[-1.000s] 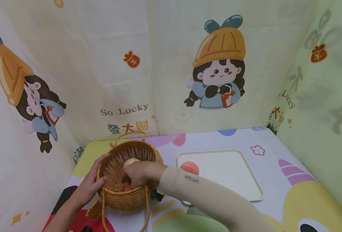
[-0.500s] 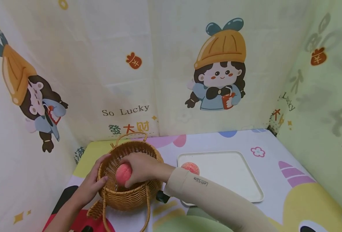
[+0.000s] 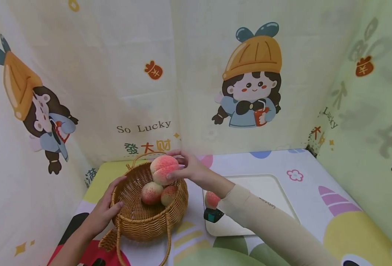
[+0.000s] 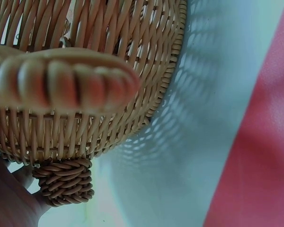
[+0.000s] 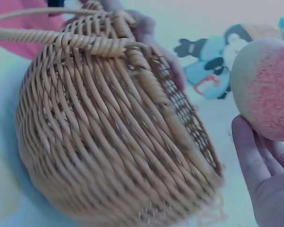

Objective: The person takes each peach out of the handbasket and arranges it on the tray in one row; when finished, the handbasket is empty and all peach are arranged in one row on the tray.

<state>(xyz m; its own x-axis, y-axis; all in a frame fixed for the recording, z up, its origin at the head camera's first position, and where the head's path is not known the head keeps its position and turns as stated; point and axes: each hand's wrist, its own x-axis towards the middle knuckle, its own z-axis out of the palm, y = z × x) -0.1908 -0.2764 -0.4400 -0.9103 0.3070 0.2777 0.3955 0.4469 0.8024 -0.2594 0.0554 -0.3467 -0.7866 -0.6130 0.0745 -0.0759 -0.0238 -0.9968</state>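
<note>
My right hand [image 3: 196,171] holds a pink and cream peach [image 3: 162,166] just over the far right rim of the wicker basket [image 3: 144,229]. Its thumb and fingers grip the fruit, also visible at the right edge of the right wrist view. Two more peaches lie inside the basket: a mottled one [image 3: 152,193] and a browner one [image 3: 169,195] beside it. On the basket's left side my left hand [image 3: 102,212] grips the rim, thumb over the edge. The left wrist view shows mostly woven wall [image 4: 132,109], with part of that hand at lower left.
Right of the basket lies a white rectangular tray [image 3: 262,178], with another peach [image 3: 211,199] on its left side, partly covered by my right forearm. Basket handles hang in front and stand behind. Printed cloth walls [image 3: 196,92] enclose the table at the back and sides.
My right hand reached into the basket, took hold of a peach and raised it up and rightward to the rim. The peaches below came into sight. My left hand stayed on the basket.
</note>
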